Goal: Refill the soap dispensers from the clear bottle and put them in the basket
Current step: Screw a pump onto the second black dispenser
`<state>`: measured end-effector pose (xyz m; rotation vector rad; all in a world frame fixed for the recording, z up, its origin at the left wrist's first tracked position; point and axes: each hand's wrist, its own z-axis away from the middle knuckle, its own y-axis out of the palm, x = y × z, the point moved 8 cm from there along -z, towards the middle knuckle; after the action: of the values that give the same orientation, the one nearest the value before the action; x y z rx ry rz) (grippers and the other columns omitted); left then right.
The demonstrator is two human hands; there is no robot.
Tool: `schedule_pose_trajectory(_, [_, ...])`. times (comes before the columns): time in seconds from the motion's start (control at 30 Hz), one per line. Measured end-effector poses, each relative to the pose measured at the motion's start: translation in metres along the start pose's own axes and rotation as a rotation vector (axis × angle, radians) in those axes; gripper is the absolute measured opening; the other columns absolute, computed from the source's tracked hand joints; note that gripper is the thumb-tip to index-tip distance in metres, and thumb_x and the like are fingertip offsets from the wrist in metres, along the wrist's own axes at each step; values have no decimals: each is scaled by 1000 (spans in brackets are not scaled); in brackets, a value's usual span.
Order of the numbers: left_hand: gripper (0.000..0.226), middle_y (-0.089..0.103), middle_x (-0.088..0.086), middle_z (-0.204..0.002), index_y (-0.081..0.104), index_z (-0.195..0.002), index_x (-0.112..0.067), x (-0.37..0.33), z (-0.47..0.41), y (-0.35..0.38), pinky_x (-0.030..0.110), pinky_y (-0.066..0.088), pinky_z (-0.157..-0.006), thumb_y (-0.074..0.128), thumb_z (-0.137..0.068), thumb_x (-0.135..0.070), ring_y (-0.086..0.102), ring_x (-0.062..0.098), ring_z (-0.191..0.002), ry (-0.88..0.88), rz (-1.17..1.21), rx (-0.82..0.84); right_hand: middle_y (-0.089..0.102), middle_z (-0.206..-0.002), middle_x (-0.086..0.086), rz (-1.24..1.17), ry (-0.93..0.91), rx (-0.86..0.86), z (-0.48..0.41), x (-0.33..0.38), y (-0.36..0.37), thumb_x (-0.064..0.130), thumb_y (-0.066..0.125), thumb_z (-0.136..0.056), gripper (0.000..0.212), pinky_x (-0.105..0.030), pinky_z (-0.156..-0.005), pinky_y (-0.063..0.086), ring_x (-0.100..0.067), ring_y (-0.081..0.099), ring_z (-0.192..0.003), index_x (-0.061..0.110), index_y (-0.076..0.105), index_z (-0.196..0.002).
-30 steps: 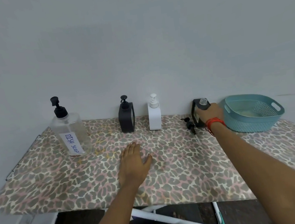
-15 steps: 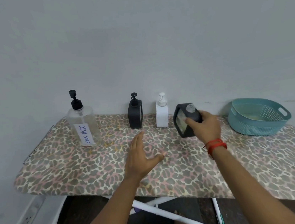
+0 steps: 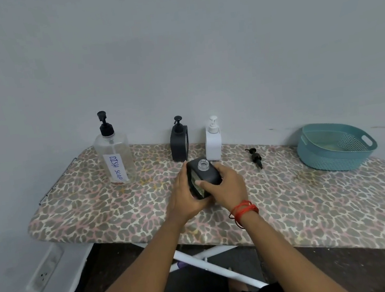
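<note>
An open dispenser [image 3: 207, 177], black and with its pump removed, is held just above the middle of the counter [image 3: 92, 206] between the left hand [image 3: 185, 196] and the right hand [image 3: 227, 187]. The fingers [image 3: 218, 168] of the right hand are clamped round its right side, with the thumb laid across the front face, and the left hand is cupped against its left side. It is probably held in both hands, near the body and with the bare neck turned up, so that it is steadied for filling. The pump [image 3: 254, 156] lies on its side on the counter to the right, well apart from the hands, presumably set aside to leave the neck clear. The bottle [image 3: 115, 157], labelled DISH SOAP, stands upright at the left rear with its own pump fitted, so nothing can be poured from it yet. A black dispenser [image 3: 179, 142] and a white dispenser [image 3: 213, 141] stand capped against the wall between bottle and pump. The basket [image 3: 329, 161] is kept at the far right and holds no dispenser. The left fingers are mostly hidden behind the open dispenser, so how far they wrap it cannot be told. The fill level in any dispenser cannot be made out, nor whether the open dispenser's base touches the counter.
</note>
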<state>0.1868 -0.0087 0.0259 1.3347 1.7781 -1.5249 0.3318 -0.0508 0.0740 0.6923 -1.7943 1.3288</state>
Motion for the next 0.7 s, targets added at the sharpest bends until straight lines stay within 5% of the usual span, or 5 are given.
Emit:
schedule_pose_trajectory(0.13, [110, 43, -40, -135, 22, -144, -64, 0, 0, -2, 36, 50, -107, 89, -57, -70, 50, -2, -129, 2, 48, -24, 75, -104, 6, -148, 43, 47, -13, -12, -16, 55, 70, -86, 41, -36, -90, 59, -8, 70, -94, 24, 72, -113])
schedule_pose_trajectory(0.33, [123, 47, -12, -149, 28, -156, -35, 11, -3, 6, 47, 47, -113, 89, -57, -72, 48, 10, -139, -38, 93, 1, 67, -124, -14, 95, 270, -168, -99, -73, -88, 33, 69, -93, 47, -30, -94, 46, -28, 63, -113, 2, 63, -127])
schedule_pose_trajectory(0.4, [123, 47, -11, -150, 27, -157, -33, 14, -4, 7, 45, 47, -113, 91, -58, -68, 47, 9, -139, -44, 103, 0, 62, -123, -19, 220, 364, -109, -123, -96, -93, 34, 70, -91, 48, -29, -79, 48, -31, 65, -103, -1, 61, -123])
schedule_pose_trajectory(0.5, [124, 46, -14, -150, 25, -157, -39, 16, -4, 6, 40, 46, -114, 91, -56, -70, 46, 4, -138, -60, 96, -3, 49, -105, -14, 398, 471, 21, -137, -125, -84, 36, 69, -90, 32, -23, -46, 37, -17, 53, -60, 9, 53, -99])
schedule_pose_trajectory(0.7, [112, 51, -13, -143, 34, -145, -49, 11, -13, 8, 42, 48, -112, 96, -53, -59, 51, 5, -134, -79, 150, 35, 65, -86, -13, 484, 414, -47, -152, -135, -82, 21, 64, -91, 27, -31, -61, 52, -25, 59, -70, -1, 66, -107])
